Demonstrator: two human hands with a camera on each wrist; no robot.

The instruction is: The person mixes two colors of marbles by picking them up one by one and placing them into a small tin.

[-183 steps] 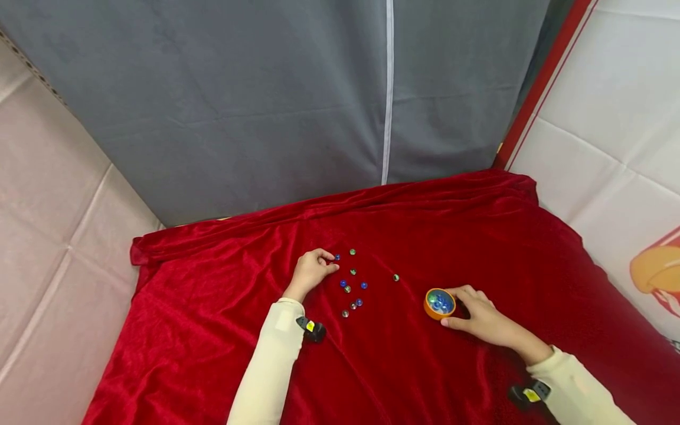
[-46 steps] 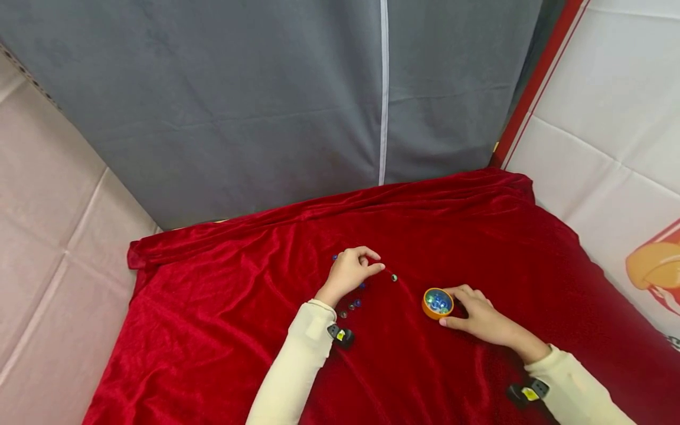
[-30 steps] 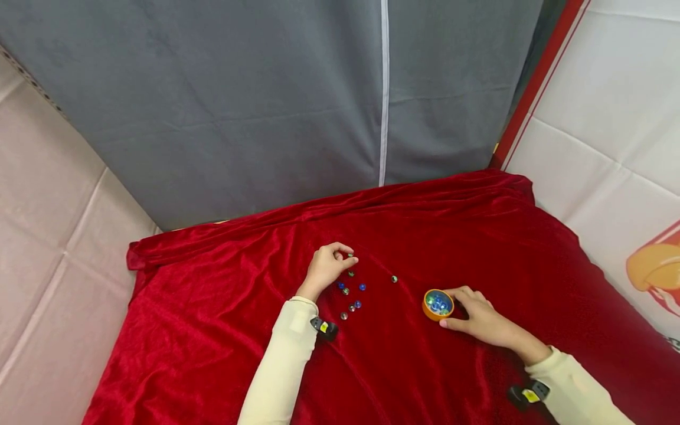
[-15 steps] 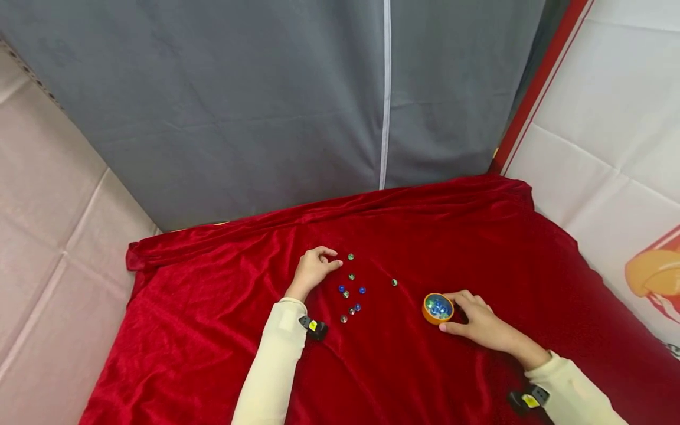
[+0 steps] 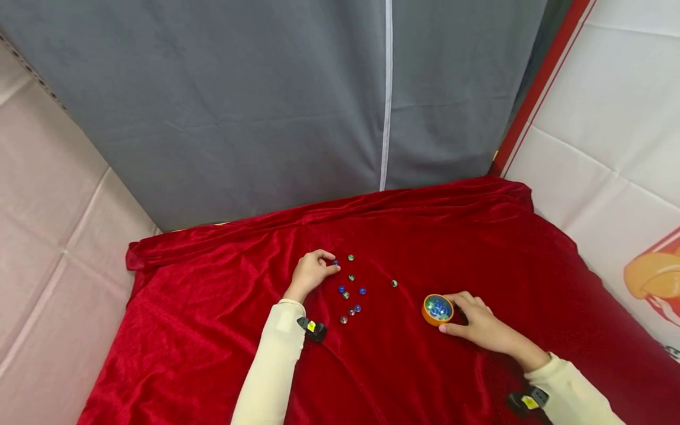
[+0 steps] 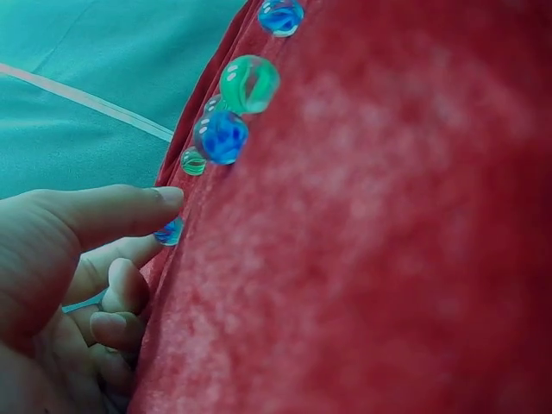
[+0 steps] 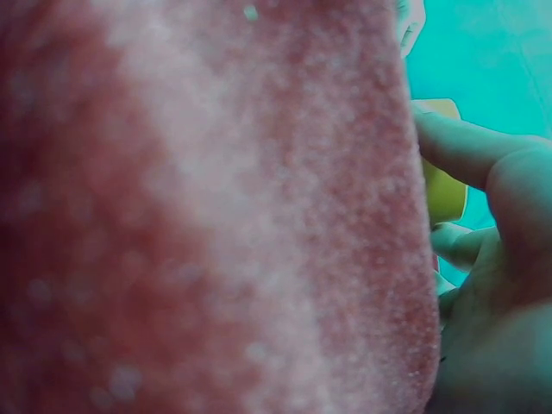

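Observation:
In the head view my left hand (image 5: pixel 310 274) pinches at a blue marble (image 5: pixel 335 262), at the far left of a loose group of marbles. The left wrist view shows that blue marble (image 6: pixel 169 231) between the thumb and a finger, low by the cloth. Just right of it lie a green marble (image 5: pixel 351 257) and another green marble (image 5: pixel 351 277). My right hand (image 5: pixel 480 324) holds a small orange bowl (image 5: pixel 431 320) by its side, thumb near, fingers behind. Blue and green marbles fill the bowl. The right wrist view shows its yellowish side (image 7: pixel 446 191) beyond the thumb.
Several blue and clear marbles, such as a blue one (image 5: pixel 362 291), lie on the red velvet cloth (image 5: pixel 404 378). A single green marble (image 5: pixel 394 283) sits between the group and the bowl. A grey curtain (image 5: pixel 255 118) hangs behind, with pale walls at both sides.
My left hand has drawn back left, from near the lone green marble, past the far green one, to the blue marble. My right hand stays at the bowl. The head view has tilted slightly.

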